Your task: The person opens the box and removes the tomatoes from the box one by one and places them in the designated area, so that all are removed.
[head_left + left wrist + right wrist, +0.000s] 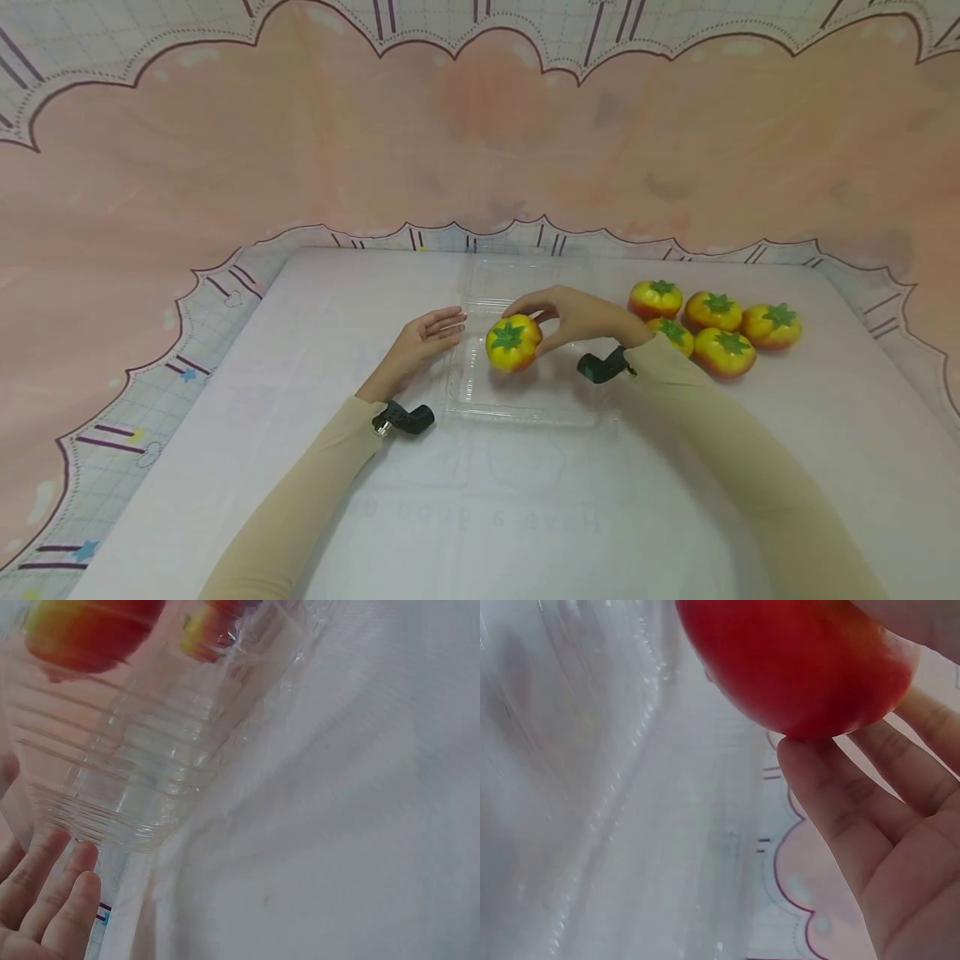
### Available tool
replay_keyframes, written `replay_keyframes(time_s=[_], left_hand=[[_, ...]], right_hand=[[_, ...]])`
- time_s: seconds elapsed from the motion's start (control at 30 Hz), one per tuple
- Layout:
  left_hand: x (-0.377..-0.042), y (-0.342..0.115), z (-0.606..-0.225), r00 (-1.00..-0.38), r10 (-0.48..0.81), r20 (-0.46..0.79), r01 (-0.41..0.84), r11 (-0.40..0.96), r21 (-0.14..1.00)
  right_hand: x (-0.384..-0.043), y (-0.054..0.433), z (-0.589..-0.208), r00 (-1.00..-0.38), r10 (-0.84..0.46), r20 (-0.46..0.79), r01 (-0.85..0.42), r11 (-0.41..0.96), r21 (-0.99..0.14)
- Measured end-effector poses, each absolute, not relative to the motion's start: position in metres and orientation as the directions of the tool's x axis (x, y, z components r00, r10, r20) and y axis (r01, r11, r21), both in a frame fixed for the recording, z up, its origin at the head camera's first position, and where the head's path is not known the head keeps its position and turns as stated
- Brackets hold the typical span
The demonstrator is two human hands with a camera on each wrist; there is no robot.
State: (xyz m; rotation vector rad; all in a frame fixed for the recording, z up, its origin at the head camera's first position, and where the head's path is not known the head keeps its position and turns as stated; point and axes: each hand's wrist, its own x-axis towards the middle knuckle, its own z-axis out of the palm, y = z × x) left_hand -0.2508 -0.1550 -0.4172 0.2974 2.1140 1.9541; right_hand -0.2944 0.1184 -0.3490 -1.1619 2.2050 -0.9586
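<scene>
My right hand [573, 318] pinches a yellow-and-red tomato [513, 343] with a green leafy top, between thumb and fingers. The tomato is held above a clear plastic box [540, 412]; its red underside [802, 667] shows in the right wrist view. My left hand [420, 343] is at the box's left side with its fingers nearly straight. In the left wrist view, the fingertips [84, 851] are against or very near the ribbed box wall [142, 817]; contact is hard to tell. The lifted lid [528, 279] lies toward the far side.
Several more tomatoes [723, 352] sit in a cluster on the right, partly behind my right forearm [690, 375]. A white cloth [480, 500] covers the table. Behind it hangs a peach backdrop [480, 150] with scalloped edges.
</scene>
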Motion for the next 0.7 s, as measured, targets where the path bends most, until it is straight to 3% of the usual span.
replay_keyframes(time_s=[0.53,0.7], left_hand=[[-0.250,-0.155,-0.418,-0.948,0.316,-0.036,-0.016,0.066,0.998],[-0.249,-0.155,-0.419,-0.951,0.307,-0.032,-0.012,0.068,0.998]], right_hand=[[-0.285,0.165,-0.330,-0.615,-0.788,0.018,-0.536,0.401,-0.743],[-0.280,0.180,-0.327,-0.670,-0.742,0.028,-0.516,0.438,-0.736]])
